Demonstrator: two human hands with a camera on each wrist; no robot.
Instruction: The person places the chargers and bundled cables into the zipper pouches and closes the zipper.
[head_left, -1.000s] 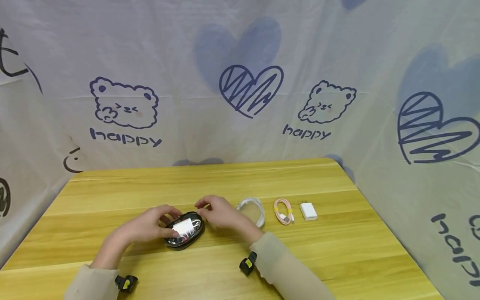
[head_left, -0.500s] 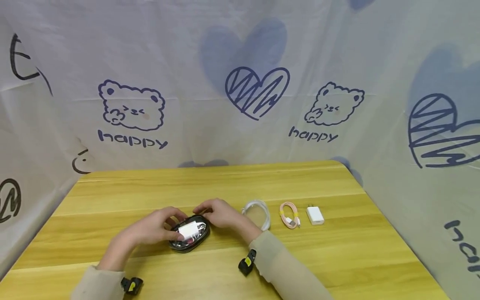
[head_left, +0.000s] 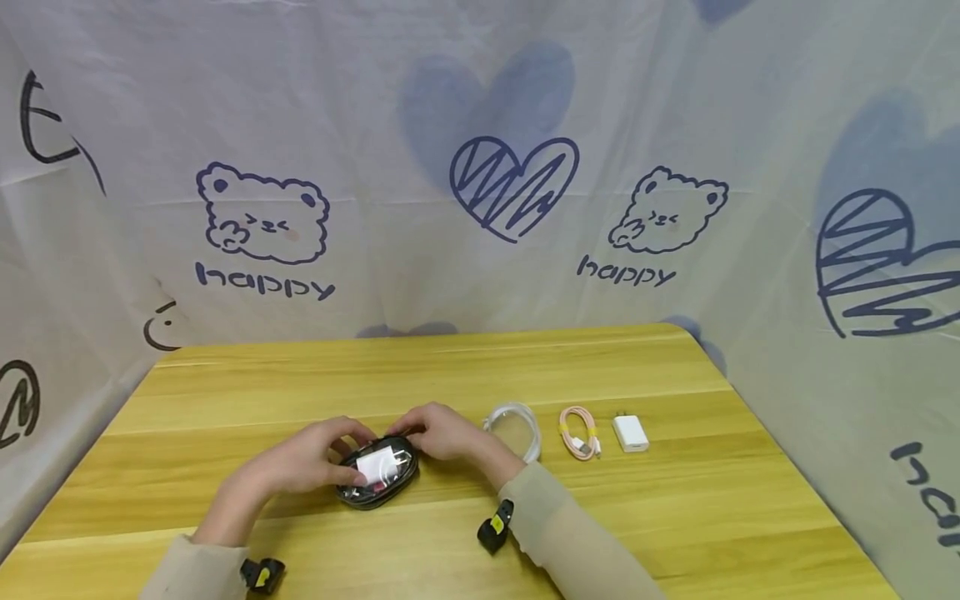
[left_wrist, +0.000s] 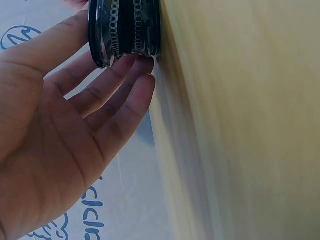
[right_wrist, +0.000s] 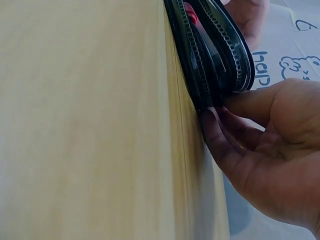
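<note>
A small oval zip pouch (head_left: pixel 384 497) with black trim and a clear top lies on the table, a white item (head_left: pixel 377 465) and something reddish showing inside. My left hand (head_left: pixel 311 458) holds its left end, thumb on top and fingers along the far side. At the far right end, my right hand (head_left: pixel 446 432) pinches the pouch's edge between thumb and fingers. In the right wrist view the zipper teeth stand apart there, with a red bit (right_wrist: pixel 191 13) between the two rows; a zipper pull, if held, is hidden. Separated teeth (left_wrist: pixel 138 22) also show in the left wrist view.
To the right of the right hand lie a coiled white cable (head_left: pixel 531 425), partly behind the forearm, a coiled pink cable (head_left: pixel 568 433) with yellow ties, and a white charger plug (head_left: pixel 631 433). Printed cloth (head_left: pixel 390 250) hangs behind the wooden table (head_left: pixel 675 533).
The head view has shifted a little, moving the whole scene slightly right. Both hands stay at the pouch, with only small finger movement; the pouch tilts slightly.
</note>
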